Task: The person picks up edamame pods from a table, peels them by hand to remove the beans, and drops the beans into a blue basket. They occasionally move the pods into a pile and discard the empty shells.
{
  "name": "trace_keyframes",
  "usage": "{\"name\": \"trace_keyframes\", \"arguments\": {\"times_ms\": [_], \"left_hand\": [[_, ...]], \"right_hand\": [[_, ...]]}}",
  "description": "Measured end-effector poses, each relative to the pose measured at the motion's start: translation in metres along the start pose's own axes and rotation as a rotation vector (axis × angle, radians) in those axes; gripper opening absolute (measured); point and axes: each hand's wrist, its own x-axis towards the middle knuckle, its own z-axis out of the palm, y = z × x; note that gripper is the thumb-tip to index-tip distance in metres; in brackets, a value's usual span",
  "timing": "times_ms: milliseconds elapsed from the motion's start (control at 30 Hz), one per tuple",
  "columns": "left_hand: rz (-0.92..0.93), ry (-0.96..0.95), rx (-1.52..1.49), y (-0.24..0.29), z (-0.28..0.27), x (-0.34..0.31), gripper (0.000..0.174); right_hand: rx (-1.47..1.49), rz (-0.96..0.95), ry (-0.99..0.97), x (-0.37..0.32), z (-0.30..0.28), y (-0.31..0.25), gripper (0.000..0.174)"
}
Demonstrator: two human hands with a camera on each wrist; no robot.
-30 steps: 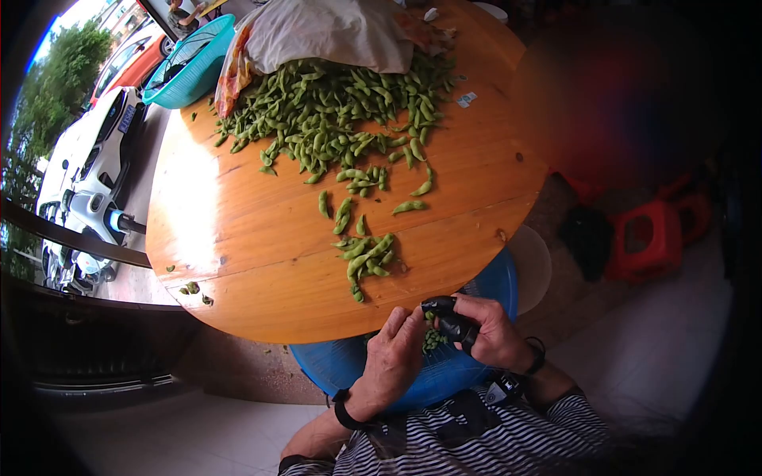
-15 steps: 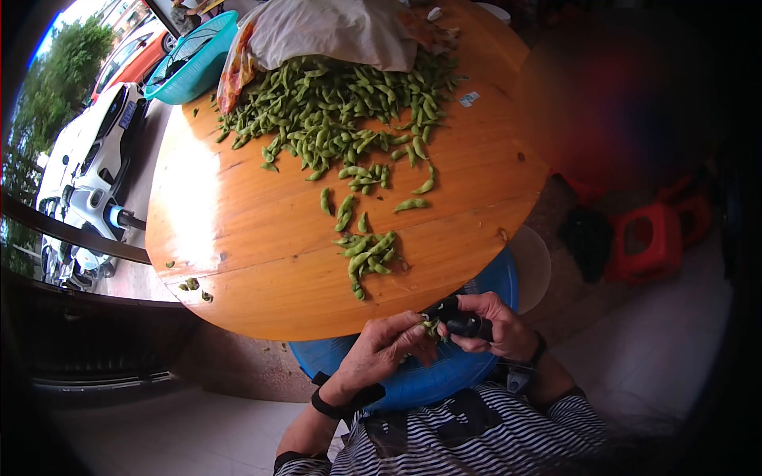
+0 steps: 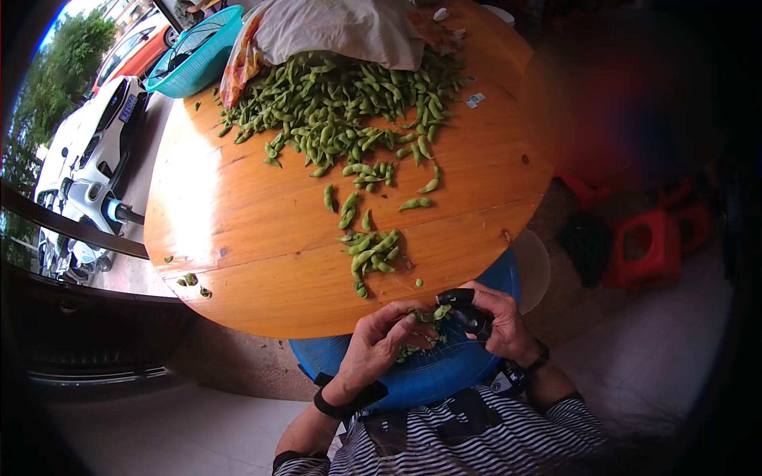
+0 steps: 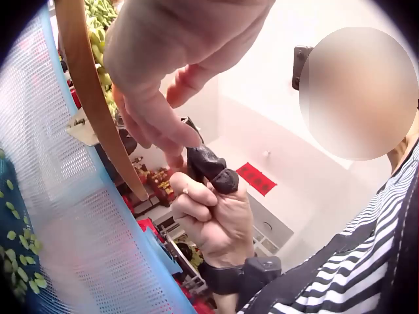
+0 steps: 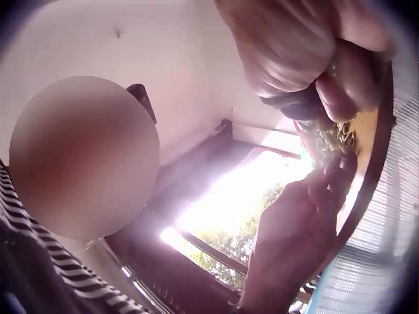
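Note:
Over the blue basket [image 3: 468, 366], the left hand [image 3: 377, 345] pinches a green pod [image 3: 442, 312] from one side. Black coverings wrap the thumb and a finger of the right hand [image 3: 502, 324], which pinches the pod's other side. Loose green beans lie in the basket below, also seen in the left wrist view [image 4: 219, 226] beside the raised right hand. The fingertips nearly meet; the pod is mostly hidden there. A small heap of pods [image 3: 373, 252] lies near the table's front edge.
On the round wooden table [image 3: 270, 278] a large pile of pods [image 3: 333, 103] lies partly under a white cloth [image 3: 333, 32]. A teal basket [image 3: 198, 57] stands at the back left. Red stools [image 3: 647, 242] and a pale round container [image 3: 533, 270] are at the right.
A small green piece now lies on the table just beyond the hands. Both hands have shifted slightly, and the pod between them shows more plainly. The view has moved a little.

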Motion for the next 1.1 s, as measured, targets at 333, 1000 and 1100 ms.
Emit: {"name": "trace_keyframes", "arguments": {"times_ms": [333, 1000, 1100], "left_hand": [[-0.036, -0.081, 0.112, -0.013, 0.005, 0.007, 0.025], [0.399, -0.020, 1.061, 0.013, 0.003, 0.005, 0.024], [0.450, 0.265, 1.226, 0.018, -0.001, 0.012, 0.025]], "right_hand": [[-0.233, -0.164, -0.008, -0.001, 0.005, -0.019, 0.046], [-0.081, 0.306, 0.471, -0.060, -0.099, -0.014, 0.027], [-0.717, 0.270, 0.317, -0.078, -0.129, 0.006, 0.028]]}}
